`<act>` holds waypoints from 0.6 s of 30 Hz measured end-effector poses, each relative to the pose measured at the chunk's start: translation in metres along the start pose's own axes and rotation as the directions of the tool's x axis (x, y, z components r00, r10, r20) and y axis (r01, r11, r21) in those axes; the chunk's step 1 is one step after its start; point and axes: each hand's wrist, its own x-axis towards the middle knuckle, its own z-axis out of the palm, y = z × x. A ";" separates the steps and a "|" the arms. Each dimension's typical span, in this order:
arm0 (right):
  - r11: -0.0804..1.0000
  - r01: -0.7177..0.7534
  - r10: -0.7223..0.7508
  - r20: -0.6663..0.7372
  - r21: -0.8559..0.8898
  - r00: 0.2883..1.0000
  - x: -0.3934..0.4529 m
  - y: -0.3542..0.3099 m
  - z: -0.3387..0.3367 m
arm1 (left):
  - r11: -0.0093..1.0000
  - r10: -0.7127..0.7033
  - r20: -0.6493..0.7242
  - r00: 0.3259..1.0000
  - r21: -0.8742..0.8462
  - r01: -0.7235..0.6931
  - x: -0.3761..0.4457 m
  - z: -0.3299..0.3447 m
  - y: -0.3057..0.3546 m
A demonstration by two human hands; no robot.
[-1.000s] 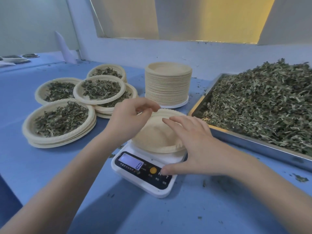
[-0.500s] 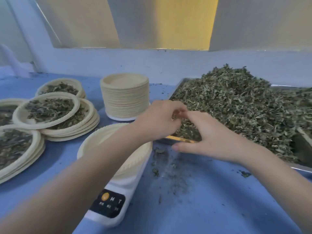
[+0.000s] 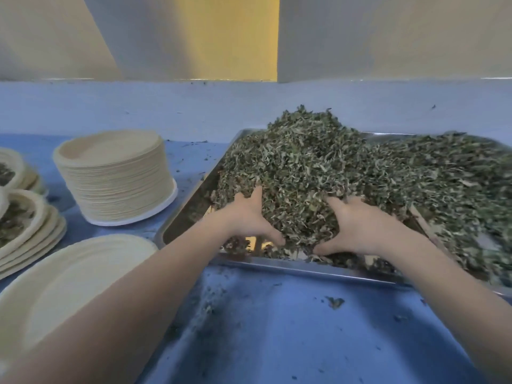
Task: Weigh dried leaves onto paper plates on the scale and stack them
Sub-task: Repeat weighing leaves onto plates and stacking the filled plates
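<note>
A metal tray (image 3: pixel 277 262) on the blue table holds a big heap of dried green leaves (image 3: pixel 346 173). My left hand (image 3: pixel 246 217) and my right hand (image 3: pixel 357 228) are both in the near part of the heap, cupped round one clump of leaves between them, thumbs toward me and fingertips buried. An empty paper plate (image 3: pixel 69 275) lies at the lower left, partly behind my left forearm. The scale is not visible.
A tall stack of empty paper plates (image 3: pixel 116 173) stands left of the tray. Filled plates in stacks (image 3: pixel 25 225) sit at the left edge. Leaf crumbs (image 3: pixel 333 302) lie scattered on the blue table (image 3: pixel 304 328) near me. A pale wall runs behind.
Both hands left the plate on the scale, moved right to the tray and sank into the leaf heap, spreading apart round a clump. The view swung right, and the scale dropped out of sight.
</note>
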 end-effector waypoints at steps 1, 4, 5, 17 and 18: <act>0.994 0.092 -0.091 -0.009 0.062 0.996 0.004 -0.005 0.005 | 0.995 0.047 0.010 0.999 -0.089 -0.046 0.002 0.006 0.003; 0.926 0.269 -0.265 -0.051 0.264 0.963 0.008 -0.014 0.007 | 0.962 0.185 -0.006 0.983 -0.201 -0.183 0.005 0.016 0.007; 0.919 0.276 -0.272 -0.052 0.282 0.961 0.007 -0.011 0.003 | 0.963 0.214 -0.010 0.977 -0.163 -0.213 0.004 0.013 0.005; 0.926 0.262 -0.265 -0.024 0.273 0.964 0.029 -0.033 0.009 | 0.973 0.191 -0.051 0.980 -0.120 -0.196 0.007 0.016 0.019; 0.915 0.266 -0.263 -0.052 0.302 0.963 0.031 -0.034 0.007 | 0.973 0.181 -0.070 0.981 -0.130 -0.189 0.007 0.013 0.020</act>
